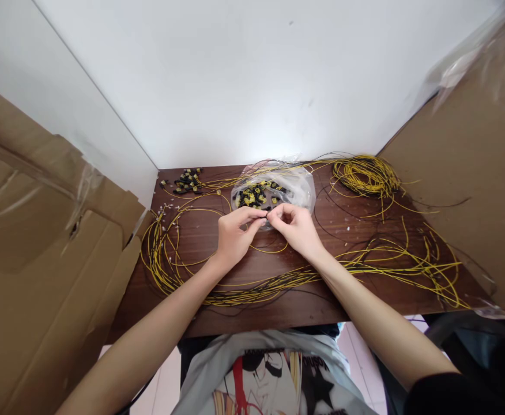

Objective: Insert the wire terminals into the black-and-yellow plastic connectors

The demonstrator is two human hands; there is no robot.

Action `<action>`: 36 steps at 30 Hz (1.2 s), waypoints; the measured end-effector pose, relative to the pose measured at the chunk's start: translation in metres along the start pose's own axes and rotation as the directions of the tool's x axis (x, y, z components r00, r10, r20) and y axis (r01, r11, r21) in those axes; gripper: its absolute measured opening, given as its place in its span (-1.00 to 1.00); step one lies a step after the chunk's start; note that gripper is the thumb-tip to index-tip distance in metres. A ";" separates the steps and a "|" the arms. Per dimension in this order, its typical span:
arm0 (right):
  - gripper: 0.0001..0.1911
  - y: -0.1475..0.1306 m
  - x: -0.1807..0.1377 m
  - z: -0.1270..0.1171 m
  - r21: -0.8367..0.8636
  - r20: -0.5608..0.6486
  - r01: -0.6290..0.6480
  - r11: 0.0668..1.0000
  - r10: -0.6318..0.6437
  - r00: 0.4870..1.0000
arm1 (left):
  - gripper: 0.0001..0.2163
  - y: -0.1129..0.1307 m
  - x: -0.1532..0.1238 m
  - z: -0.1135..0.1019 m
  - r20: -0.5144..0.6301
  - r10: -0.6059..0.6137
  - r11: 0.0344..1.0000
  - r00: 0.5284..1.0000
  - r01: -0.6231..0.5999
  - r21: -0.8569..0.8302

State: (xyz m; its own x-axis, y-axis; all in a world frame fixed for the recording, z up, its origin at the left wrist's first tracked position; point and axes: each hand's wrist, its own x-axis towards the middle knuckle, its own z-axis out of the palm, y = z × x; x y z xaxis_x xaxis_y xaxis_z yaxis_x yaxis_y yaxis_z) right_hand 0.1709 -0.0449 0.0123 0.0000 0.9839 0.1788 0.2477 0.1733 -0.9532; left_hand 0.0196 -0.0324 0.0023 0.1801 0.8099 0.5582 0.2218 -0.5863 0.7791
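Note:
My left hand [238,230] and my right hand [294,227] meet over the middle of the table, each closed in a pinch. Between their fingertips is a small black piece [268,212], mostly hidden by the fingers. Just behind them lies a clear plastic bag [303,185] with many black-and-yellow connectors [252,195] in it. A thin yellow wire [272,251] curves on the table below my hands; whether it joins the held piece cannot be made out.
More black-and-yellow connectors [188,181] lie in a pile at the back left. Yellow and black wires [252,295] run in a long bundle across the front. Another wire coil [367,177] sits at the back right. Cardboard sheets [49,271] flank the table [278,320].

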 end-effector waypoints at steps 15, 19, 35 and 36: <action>-0.83 0.001 0.000 -0.002 -0.048 0.014 0.034 0.998 -0.033 0.999 | -0.92 0.000 0.000 -0.001 0.007 0.011 1.000 1.000 -0.011 0.027; -0.80 0.000 0.002 -0.003 -0.005 0.029 0.016 1.000 -0.016 0.999 | -0.92 0.000 0.003 -0.001 0.004 0.019 1.000 1.000 -0.019 0.019; -0.70 -0.002 0.002 -0.001 0.285 0.116 -0.149 0.947 0.120 0.986 | -0.84 0.001 0.003 0.000 0.017 -0.024 0.995 1.000 0.025 -0.092; -0.69 -0.002 0.003 -0.001 0.278 0.107 -0.139 0.950 0.113 0.988 | -0.84 0.002 0.003 0.000 0.018 -0.032 0.993 0.999 0.034 -0.113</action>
State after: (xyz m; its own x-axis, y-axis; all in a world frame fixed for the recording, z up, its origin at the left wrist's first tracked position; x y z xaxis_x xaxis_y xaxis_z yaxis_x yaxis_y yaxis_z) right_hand 0.1717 -0.0427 0.0147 -0.0755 0.9962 0.0429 -0.0340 0.0404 -0.9986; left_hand 0.0207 -0.0307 0.0054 0.1905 0.8278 0.5278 0.1178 -0.5530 0.8248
